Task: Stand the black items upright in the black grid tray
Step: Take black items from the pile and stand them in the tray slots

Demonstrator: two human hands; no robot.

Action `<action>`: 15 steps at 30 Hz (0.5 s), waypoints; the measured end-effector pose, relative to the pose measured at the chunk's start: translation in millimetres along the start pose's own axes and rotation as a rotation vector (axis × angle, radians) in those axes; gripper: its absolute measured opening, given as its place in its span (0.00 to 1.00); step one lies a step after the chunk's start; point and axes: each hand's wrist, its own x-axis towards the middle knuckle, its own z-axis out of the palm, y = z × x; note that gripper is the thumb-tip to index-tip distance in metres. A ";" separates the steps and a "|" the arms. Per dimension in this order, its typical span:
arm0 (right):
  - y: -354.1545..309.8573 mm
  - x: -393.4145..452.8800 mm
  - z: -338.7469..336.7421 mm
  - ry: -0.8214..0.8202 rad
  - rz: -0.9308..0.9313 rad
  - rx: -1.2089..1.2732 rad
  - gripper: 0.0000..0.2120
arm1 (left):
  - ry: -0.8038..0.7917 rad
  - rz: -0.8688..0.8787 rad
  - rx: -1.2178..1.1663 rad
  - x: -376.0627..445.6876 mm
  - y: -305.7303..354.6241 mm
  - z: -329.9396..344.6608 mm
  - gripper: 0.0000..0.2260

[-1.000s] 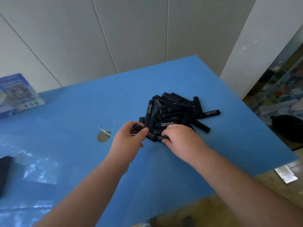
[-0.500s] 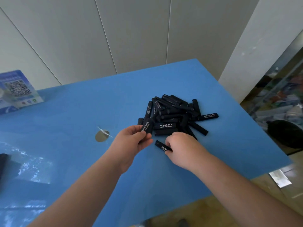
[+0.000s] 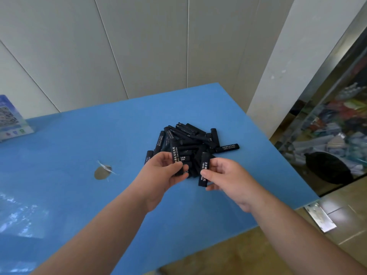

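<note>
Left hand (image 3: 162, 173) fingers grip one upright black stick (image 3: 175, 155); right hand (image 3: 224, 176) pinches another stick (image 3: 204, 169); pile (image 3: 190, 137) on blue table (image 3: 79, 147).

We saw bare table (image 3: 83, 147) left of the pile (image 3: 190, 139); only a small disc (image 3: 102, 172) lay there.

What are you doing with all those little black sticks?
A person is picking black sticks out of a pile on a blue table. The left hand holds one stick and the right hand pinches another, both lifted just in front of the pile. They are meant to stand in a black grid tray, but no tray shows in this view, so none is placed yet.
</note>
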 end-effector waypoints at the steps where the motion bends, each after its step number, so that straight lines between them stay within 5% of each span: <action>1: 0.2 -0.4 -2.8 -0.011 -0.011 0.038 0.06 | 0.000 0.006 -0.001 -1.6 -0.9 3.3 0.04; 15: -4.7 14.9 13.3 -0.212 -0.110 0.018 0.06 | 0.467 0.160 0.020 -54.9 -16.6 -14.5 0.03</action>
